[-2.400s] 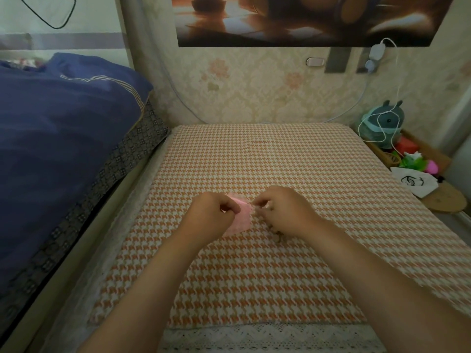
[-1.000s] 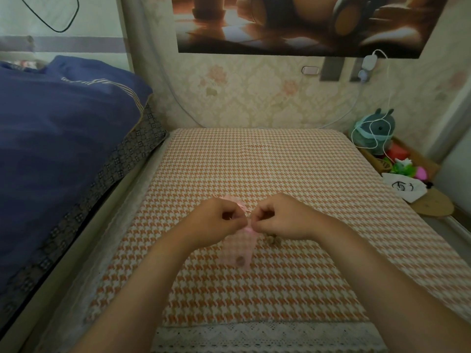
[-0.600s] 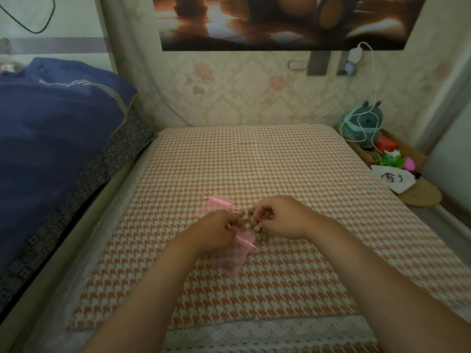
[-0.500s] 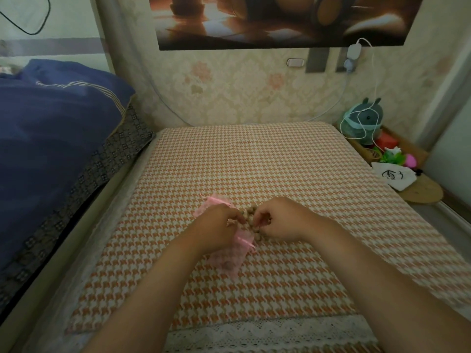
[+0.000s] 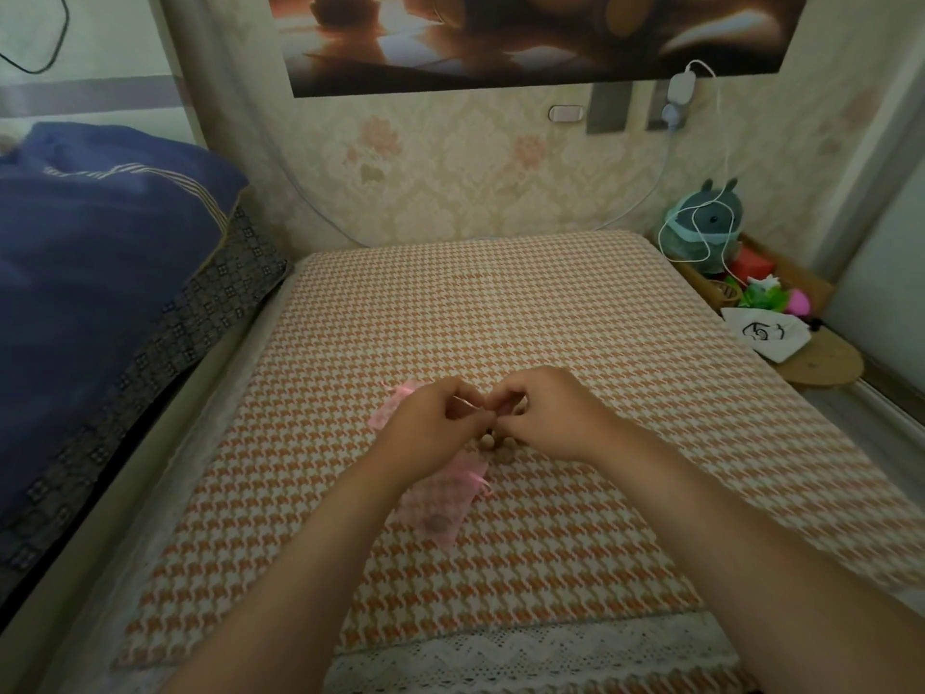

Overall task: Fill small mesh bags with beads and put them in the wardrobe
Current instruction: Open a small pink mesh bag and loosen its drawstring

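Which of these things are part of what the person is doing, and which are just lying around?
In use: pink mesh bag, beads, left hand, right hand.
Lying about: blue quilt, plush toy, white pouch, charger.

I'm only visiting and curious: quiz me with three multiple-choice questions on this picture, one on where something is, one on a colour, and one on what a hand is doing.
1. The toy sits: A far left; B back right; C centre.
2. The bag under the left hand is: A green; B pink; C black.
3. The right hand is: A spread flat; B out of view; C curled, pinching beads.

Answers: B, it stands in the back right corner; B, pink mesh shows below that hand; C, its fingers curl over the beads.
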Motion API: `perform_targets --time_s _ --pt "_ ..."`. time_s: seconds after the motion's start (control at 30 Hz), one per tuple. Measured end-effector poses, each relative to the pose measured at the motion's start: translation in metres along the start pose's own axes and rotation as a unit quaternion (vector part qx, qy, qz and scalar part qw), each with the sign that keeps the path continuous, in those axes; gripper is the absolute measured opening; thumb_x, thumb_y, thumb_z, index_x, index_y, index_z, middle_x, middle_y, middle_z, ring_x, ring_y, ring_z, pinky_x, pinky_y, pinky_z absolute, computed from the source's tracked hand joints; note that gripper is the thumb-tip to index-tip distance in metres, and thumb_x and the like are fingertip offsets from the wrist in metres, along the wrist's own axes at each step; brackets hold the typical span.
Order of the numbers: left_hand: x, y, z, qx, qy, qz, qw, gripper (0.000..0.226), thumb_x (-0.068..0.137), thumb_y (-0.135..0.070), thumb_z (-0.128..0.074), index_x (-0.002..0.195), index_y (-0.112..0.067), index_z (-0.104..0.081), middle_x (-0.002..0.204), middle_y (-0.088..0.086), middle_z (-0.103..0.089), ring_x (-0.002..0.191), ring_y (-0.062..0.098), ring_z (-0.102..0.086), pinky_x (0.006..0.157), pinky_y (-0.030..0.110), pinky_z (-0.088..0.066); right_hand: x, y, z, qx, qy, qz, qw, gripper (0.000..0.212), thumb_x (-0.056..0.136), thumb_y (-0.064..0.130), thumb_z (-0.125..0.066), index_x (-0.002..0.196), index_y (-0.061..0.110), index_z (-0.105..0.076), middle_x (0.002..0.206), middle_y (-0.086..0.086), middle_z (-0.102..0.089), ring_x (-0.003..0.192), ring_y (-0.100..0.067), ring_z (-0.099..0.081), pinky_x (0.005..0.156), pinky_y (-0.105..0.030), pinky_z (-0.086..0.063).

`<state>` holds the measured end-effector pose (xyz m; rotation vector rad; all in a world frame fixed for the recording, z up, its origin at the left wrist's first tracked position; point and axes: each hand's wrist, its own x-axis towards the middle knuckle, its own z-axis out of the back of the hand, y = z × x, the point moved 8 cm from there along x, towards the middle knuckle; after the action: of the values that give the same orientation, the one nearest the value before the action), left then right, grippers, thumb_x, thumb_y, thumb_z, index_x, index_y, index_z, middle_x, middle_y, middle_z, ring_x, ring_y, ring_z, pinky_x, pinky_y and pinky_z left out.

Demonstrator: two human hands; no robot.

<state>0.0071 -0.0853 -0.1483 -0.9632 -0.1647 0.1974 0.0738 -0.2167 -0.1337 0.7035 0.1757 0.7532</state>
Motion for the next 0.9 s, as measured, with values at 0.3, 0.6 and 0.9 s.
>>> perform_targets --time_s 0.3,0.6,0.9 --pt "-0.003 0.006 0.020 -0.027 -0.053 0.018 0.998 0.014 0.088 -0.032 -0.072 0.077 -0.026 -0.076 0.074 0.000 -0.074 0.066 0.010 -0.064 0.062 0.028 -0.050 0.000 0.005 -0.011 0.089 -0.052 -0.004 0.995 0.011 0.083 0.034 -0.080 0.086 0.039 -0.071 0.083 0.021 -0.071 0.067 0.006 -0.066 0.057 -0.018 -0.050" --pt "-0.016 0.031 0.015 0.172 0.086 -0.014 0.981 0.016 0.089 -0.028 -0.063 0.101 -0.032 -0.072 0.086 -0.023 -0.060 0.079 -0.005 -0.055 0.067 0.014 -0.041 0.007 0.000 -0.036 0.069 0.024 -0.053 0.996 0.012 0.080 0.025 -0.086 0.089 0.026 -0.079 0.067 0.025 -0.068 0.066 0.018 -0.062 0.053 0.000 -0.041" --pt "-0.021 0.014 0.024 0.100 0.094 -0.048 0.989 0.017 0.091 -0.018 -0.067 0.078 -0.030 -0.066 0.074 -0.015 -0.064 0.065 -0.006 -0.054 0.062 0.010 -0.040 0.002 0.015 -0.037 0.123 0.100 -0.064 0.985 0.004 0.087 0.020 -0.079 0.087 0.019 -0.083 0.070 0.006 -0.074 0.058 0.000 -0.060 0.062 -0.022 -0.047"
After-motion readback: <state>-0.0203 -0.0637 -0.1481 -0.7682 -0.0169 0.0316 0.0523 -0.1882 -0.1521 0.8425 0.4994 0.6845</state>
